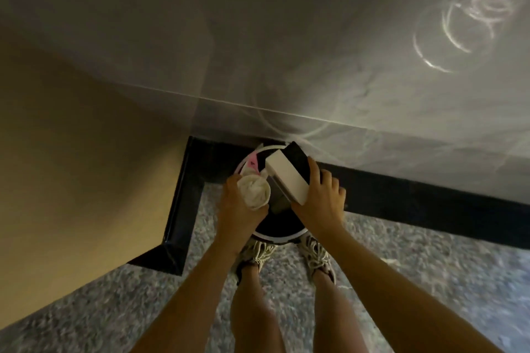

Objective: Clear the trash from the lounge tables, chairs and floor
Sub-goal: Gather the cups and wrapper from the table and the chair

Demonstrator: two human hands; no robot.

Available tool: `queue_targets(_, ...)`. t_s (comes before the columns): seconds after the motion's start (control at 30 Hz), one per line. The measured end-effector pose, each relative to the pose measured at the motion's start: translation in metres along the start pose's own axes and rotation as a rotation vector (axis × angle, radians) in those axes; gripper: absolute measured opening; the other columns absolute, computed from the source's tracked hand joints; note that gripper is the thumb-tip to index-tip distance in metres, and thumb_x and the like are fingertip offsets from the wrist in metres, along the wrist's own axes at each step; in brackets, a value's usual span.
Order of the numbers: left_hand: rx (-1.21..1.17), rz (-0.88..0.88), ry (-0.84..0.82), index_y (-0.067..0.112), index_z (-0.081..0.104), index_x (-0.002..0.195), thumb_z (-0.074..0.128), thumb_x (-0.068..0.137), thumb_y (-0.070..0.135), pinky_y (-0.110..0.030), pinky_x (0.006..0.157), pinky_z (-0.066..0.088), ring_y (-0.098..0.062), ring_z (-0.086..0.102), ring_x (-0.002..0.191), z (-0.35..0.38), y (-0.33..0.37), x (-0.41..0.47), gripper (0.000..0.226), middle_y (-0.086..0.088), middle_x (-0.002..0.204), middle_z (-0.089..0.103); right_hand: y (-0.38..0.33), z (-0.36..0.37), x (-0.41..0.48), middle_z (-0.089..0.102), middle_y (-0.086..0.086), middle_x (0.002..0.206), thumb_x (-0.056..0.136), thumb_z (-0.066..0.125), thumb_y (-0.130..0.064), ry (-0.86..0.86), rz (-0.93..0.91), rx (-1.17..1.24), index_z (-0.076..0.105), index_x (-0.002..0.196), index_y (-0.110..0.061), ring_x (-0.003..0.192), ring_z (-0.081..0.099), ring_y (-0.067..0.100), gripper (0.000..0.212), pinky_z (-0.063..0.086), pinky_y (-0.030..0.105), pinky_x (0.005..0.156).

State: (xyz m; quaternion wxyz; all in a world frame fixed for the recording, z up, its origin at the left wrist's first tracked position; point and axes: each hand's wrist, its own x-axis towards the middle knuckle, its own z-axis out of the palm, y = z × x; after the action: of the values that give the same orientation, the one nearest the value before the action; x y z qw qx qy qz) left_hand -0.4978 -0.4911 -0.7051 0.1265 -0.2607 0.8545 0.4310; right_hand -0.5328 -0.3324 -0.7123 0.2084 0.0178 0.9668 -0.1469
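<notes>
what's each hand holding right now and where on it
The left hand grips a crumpled white paper wad around its side; the right hand holds a white-and-black box by its near end, both above the bin.

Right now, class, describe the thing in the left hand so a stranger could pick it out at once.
In the corner where the black skirting turns stands a round white-rimmed bin. Above it the left hand grips a crumpled cream wad. Unlike the flat-sided white-and-black box in the right hand, it is soft and rounded.
</notes>
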Motion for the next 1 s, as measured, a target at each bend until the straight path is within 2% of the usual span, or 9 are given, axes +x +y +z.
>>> queue_targets(0.3,0.134,0.158,-0.166,0.005,0.041,0.123,0.082,0.066,0.025,-0.04,0.091,0.047,-0.027,0.05,0.113,0.052,-0.061,0.046,0.073,-0.013,0.123,0.051,-0.004,0.087,0.017,0.041,0.016,0.134,0.076,0.066,-0.051,0.049,0.212,0.102,0.013,0.148,-0.019,0.119,0.042,0.035,0.094,0.035,0.048,0.097)
queue_targets(0.4,0.15,0.194,-0.237,0.005,0.04,0.126,0.081,0.068,0.024,-0.037,0.092,0.045,-0.027,0.049,0.116,0.049,-0.066,0.048,0.073,-0.014,0.125,0.049,-0.005,0.091,0.018,0.037,0.015,0.138,0.074,0.068,-0.05,0.022,0.235,0.16,0.01,0.148,-0.02,0.123,0.04,0.034,0.098,0.034,0.047,0.099)
queue_targets(0.53,0.206,0.29,-0.366,0.002,0.04,0.131,0.079,0.072,0.022,-0.033,0.097,0.04,-0.025,0.043,0.123,0.037,-0.062,0.048,0.073,-0.015,0.13,0.046,-0.007,0.082,0.008,0.022,0.012,0.15,0.075,0.071,-0.039,0.007,0.237,0.251,0.01,0.148,-0.019,0.133,0.032,0.031,0.098,0.032,0.045,0.105)
queue_targets(0.63,0.312,0.321,-0.425,0.002,0.041,0.131,0.073,0.078,0.02,-0.034,0.098,0.04,-0.026,0.043,0.125,0.024,-0.049,0.05,0.065,-0.015,0.134,0.043,-0.008,0.063,-0.005,0.024,0.011,0.148,0.077,0.07,-0.033,0.038,0.276,0.258,0.015,0.146,-0.017,0.132,0.034,0.03,0.09,0.033,0.045,0.105)
queue_targets(0.77,0.386,0.352,-0.453,0.009,0.05,0.122,0.068,0.082,0.024,-0.03,0.083,0.044,-0.025,0.054,0.11,0.001,-0.006,0.041,0.047,-0.011,0.123,0.054,-0.015,0.021,-0.031,0.037,0.009,0.139,0.081,0.064,-0.031,0.154,0.308,0.291,0.026,0.142,-0.016,0.123,0.041,0.03,0.074,0.033,0.043,0.099)
queue_targets(0.9,0.338,0.595,-0.486,0.011,0.056,0.117,0.066,0.084,0.026,-0.024,0.077,0.045,-0.02,0.059,0.1,-0.025,0.072,0.014,0.037,-0.006,0.111,0.06,-0.018,-0.052,-0.063,0.046,0.007,0.133,0.085,0.061,-0.028,0.384,0.316,0.363,0.035,0.139,-0.016,0.12,0.044,0.027,0.061,0.036,0.041,0.097)
queue_targets(1.0,0.319,0.817,-0.499,0.014,0.056,0.113,0.066,0.084,0.027,-0.027,0.077,0.049,-0.018,0.059,0.095,-0.041,0.148,-0.016,0.034,-0.003,0.106,0.06,-0.012,-0.122,-0.091,0.054,0.007,0.124,0.085,0.063,-0.025,0.618,0.346,0.396,0.043,0.132,-0.014,0.114,0.051,0.027,0.052,0.04,0.041,0.094)
